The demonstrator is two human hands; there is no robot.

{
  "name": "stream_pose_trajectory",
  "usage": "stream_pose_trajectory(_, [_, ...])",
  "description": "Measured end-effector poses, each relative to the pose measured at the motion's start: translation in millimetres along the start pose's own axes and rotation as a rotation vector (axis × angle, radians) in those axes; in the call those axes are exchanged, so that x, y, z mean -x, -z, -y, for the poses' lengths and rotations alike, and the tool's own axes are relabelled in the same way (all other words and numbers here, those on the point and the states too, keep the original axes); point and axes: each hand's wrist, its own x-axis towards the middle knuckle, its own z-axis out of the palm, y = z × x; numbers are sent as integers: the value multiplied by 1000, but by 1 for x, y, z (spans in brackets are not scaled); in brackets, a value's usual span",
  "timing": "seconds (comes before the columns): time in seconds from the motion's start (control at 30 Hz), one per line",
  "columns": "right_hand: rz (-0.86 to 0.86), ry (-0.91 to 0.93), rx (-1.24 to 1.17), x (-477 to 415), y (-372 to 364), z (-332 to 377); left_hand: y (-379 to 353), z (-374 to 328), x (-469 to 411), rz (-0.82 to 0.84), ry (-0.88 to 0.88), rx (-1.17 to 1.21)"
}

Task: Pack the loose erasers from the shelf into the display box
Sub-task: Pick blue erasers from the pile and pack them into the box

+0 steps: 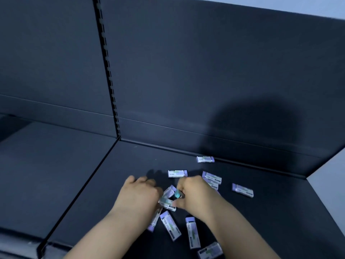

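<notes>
Several small erasers in white and lilac sleeves lie scattered on the dark shelf [130, 161]. My left hand [140, 193] lies palm down over the left of the cluster, fingers curled around erasers under it. My right hand [194, 193] pinches an eraser [168, 202] between thumb and fingers, with a teal piece [177, 193] showing at its fingertips. Loose erasers lie apart at the back [205, 159], behind the hands [177, 173], at the right [242, 190] and near my forearms [170, 228] [193, 232]. No display box is in view.
The shelf's dark back panel [205, 71] rises behind the erasers, with a slotted upright [110, 75] at its left. A second shelf section [46, 174] adjoins on the left. The shelf's right end [308, 177] borders a pale wall.
</notes>
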Motion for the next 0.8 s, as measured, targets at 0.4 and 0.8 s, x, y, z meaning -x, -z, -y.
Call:
stream_pose_trajectory(0.4, [-142, 15, -1, 17, -13, -22, -3, -16, -9, -49, -113, 1])
stream_pose_trajectory(0.8, [-240, 29, -20, 25, -3, -21, -11, 16, -4, -198, -212, -16])
